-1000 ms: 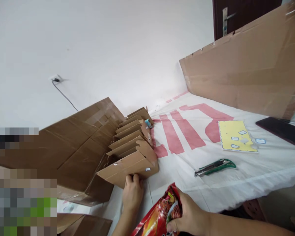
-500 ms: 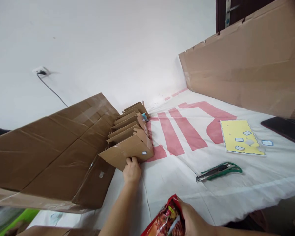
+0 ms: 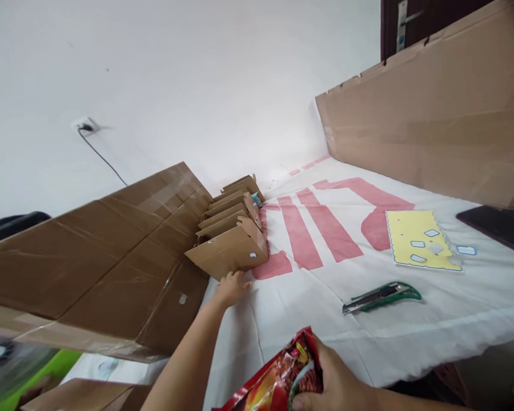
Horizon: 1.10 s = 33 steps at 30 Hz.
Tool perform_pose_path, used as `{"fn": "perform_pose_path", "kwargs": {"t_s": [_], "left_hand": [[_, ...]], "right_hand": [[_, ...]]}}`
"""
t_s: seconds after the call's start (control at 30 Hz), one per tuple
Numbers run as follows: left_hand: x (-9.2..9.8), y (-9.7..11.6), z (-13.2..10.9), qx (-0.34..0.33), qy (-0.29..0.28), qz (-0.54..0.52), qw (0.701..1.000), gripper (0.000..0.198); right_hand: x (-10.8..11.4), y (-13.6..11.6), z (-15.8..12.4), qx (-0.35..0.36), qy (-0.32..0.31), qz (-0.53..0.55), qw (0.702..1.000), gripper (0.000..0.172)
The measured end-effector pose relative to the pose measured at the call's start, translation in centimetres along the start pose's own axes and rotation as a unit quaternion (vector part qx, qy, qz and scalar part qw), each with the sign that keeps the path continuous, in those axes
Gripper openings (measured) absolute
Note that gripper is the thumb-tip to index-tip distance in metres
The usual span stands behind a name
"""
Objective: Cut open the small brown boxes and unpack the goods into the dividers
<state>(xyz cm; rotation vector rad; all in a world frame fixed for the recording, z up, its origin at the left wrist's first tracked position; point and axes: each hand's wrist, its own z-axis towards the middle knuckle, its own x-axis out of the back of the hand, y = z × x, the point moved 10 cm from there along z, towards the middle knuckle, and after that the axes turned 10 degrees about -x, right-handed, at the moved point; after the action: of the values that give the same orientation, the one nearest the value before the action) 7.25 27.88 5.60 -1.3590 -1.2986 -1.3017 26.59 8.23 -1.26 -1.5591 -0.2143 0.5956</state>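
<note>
My left hand (image 3: 232, 289) rests at the lower front of the nearest cardboard box (image 3: 227, 254), its fingertips by the bottom edge and its thumb out to the side. The hand is open and holds nothing. That box has a small white label and stands first in a row of open boxes (image 3: 229, 212). At the bottom of the view, my right hand (image 3: 332, 374) is shut on a shiny red food packet (image 3: 278, 377) with pictures of food on it. The packet's lower part is cut off by the frame.
A green utility knife (image 3: 383, 298) lies on the white cloth (image 3: 300, 311) to the right. Beyond it are a yellow sticker sheet (image 3: 417, 228) and a dark phone (image 3: 497, 225). Large cardboard boxes stand left (image 3: 107, 262) and back right (image 3: 432, 108). A cord hangs from a wall socket (image 3: 85, 125).
My left hand has loosened from the box's lower edge, with its thumb now spread. More of the red packet shows in my right hand. The whole view has shifted slightly.
</note>
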Motion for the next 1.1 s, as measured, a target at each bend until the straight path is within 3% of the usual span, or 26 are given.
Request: {"fn": "perform_pose_path", "kwargs": {"t_s": [0.1, 0.17, 0.27, 0.33, 0.4, 0.5, 0.7, 0.8, 0.93, 1.03, 1.1], "left_hand": [[0.3, 2.8, -3.2, -0.071, -0.076, -0.096, 0.990, 0.049], [0.6, 6.1, -6.5, -0.130, -0.127, -0.157, 0.971, 0.056], [-0.2, 12.3, -12.3, -0.232, -0.268, -0.234, 0.905, 0.084], [-0.7, 13.7, -14.3, -0.222, -0.304, -0.207, 0.903, 0.084], [-0.9, 12.9, -14.2, -0.177, -0.294, -0.155, 0.926, 0.065], [-0.6, 10.2, -11.9, -0.147, -0.259, -0.111, 0.948, 0.047], [3.6, 2.1, -4.8, -0.078, -0.099, 0.053, 0.991, 0.059], [5.3, -0.3, -2.5, -0.035, -0.012, 0.116, 0.993, 0.061], [5.1, -0.9, -1.3, 0.002, 0.061, 0.158, 0.986, 0.081], [2.9, -0.2, -1.1, -0.002, 0.041, 0.190, 0.981, 0.109], [1.7, 0.3, -1.0, -0.012, 0.030, 0.236, 0.971, 0.109]], "right_hand": [[0.3, -0.3, -0.2, 0.009, 0.021, 0.013, 1.000, 0.066], [1.0, -0.8, -0.4, 0.024, 0.053, 0.030, 0.998, 0.068], [1.8, -1.6, -0.6, 0.037, 0.090, 0.048, 0.994, 0.069], [2.0, -1.7, -0.6, 0.031, 0.103, 0.032, 0.994, 0.069], [2.3, -1.4, -0.5, 0.025, 0.120, 0.012, 0.992, 0.071], [2.7, -0.6, -0.5, 0.025, 0.141, -0.003, 0.990, 0.071], [2.7, -0.4, -1.2, -0.011, 0.161, -0.113, 0.980, 0.069], [2.3, -1.1, -1.4, -0.012, 0.143, -0.151, 0.978, 0.068], [2.1, -0.8, -1.1, -0.022, 0.118, -0.158, 0.980, 0.065], [1.8, 0.0, -0.8, -0.026, 0.089, -0.150, 0.984, 0.063], [1.6, 0.1, -0.7, -0.016, 0.067, -0.150, 0.986, 0.060]]}}
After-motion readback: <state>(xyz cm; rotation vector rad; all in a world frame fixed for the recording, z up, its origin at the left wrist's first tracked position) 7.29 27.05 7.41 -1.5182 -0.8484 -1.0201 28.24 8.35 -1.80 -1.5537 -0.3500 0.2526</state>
